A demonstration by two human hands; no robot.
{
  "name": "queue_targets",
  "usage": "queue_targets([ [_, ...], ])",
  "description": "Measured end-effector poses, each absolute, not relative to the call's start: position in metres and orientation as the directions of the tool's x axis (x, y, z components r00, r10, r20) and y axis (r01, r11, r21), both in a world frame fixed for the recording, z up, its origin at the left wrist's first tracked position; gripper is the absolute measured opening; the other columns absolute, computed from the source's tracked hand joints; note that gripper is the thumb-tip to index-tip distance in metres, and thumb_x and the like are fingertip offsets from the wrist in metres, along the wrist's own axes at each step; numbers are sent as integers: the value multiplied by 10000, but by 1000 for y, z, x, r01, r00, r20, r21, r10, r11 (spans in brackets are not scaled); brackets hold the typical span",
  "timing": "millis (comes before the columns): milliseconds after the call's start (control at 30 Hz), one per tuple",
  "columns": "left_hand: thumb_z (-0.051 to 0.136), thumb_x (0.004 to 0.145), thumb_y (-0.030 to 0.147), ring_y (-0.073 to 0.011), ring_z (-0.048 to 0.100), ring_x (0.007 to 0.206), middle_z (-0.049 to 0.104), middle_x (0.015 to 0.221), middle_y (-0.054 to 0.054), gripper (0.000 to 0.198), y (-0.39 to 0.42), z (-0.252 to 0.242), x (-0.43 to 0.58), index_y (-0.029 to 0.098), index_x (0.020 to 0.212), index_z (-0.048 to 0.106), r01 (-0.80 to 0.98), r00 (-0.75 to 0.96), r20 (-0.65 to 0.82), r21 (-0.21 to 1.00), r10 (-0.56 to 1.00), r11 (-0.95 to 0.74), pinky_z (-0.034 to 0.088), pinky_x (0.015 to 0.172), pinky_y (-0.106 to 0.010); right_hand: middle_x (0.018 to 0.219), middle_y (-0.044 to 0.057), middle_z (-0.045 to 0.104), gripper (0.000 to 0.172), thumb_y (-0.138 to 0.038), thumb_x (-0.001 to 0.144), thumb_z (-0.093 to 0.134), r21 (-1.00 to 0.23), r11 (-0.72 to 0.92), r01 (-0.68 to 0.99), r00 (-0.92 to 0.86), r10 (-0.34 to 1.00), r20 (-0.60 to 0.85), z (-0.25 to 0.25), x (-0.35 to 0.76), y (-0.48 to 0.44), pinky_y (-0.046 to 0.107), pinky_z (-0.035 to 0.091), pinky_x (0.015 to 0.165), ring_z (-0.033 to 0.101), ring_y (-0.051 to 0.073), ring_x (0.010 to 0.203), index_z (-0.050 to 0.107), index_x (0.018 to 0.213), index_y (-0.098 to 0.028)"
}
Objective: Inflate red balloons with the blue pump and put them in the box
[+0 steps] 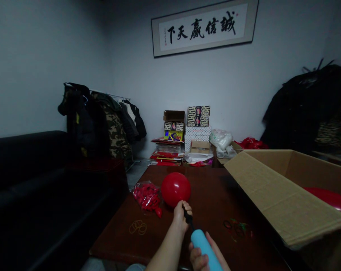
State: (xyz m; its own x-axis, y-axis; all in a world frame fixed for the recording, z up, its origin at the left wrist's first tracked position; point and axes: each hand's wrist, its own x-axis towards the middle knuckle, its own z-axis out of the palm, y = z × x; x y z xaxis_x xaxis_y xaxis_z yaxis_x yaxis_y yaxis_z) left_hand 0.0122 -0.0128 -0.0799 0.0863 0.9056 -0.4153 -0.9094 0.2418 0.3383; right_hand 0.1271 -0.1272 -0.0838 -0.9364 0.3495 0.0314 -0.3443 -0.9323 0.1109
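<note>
A round, partly inflated red balloon [176, 189] stands just above the brown table [207, 188]. My left hand [182, 214] is closed around the balloon's neck, where the black nozzle [187, 216] of a hand pump meets it. The pump's light blue barrel [205, 248] runs down toward the bottom edge of the picture, and my right hand [200, 258] is wrapped around it. Left of the balloon lies a clear plastic bag of uninflated red balloons [147, 195]. One loose red balloon [158, 212] rests at the bag's edge.
Yellow rubber bands [138, 227] lie at the table's left front, with more coloured bands [238, 227] on the right. An open cardboard box [280, 192] holding a red balloon [331, 199] stands at right. A black sofa [46, 203] flanks the left; stacked boxes [198, 133] stand behind.
</note>
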Motion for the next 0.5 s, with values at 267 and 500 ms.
queue_targets([
  [267, 410, 804, 166, -39, 278, 319, 313, 435, 64, 256, -14, -86, 10, 183, 555, 353, -870, 94, -467, 390, 879, 301, 169, 331, -148, 704, 36, 623, 491, -363, 637, 761, 207, -901, -381, -922, 387, -15, -85, 105, -107, 107, 428, 515, 567, 44, 555, 511, 914, -43],
  [500, 405, 800, 171, -38, 286, 313, 316, 445, 68, 233, -14, -107, 9, 189, 576, 343, -836, 88, -508, 430, 857, 341, 160, 330, -150, 621, 6, 614, 519, -380, 521, 822, 120, -903, -412, -907, 395, -145, -100, 106, -116, 93, 402, 469, 549, 29, 491, 556, 819, -48],
])
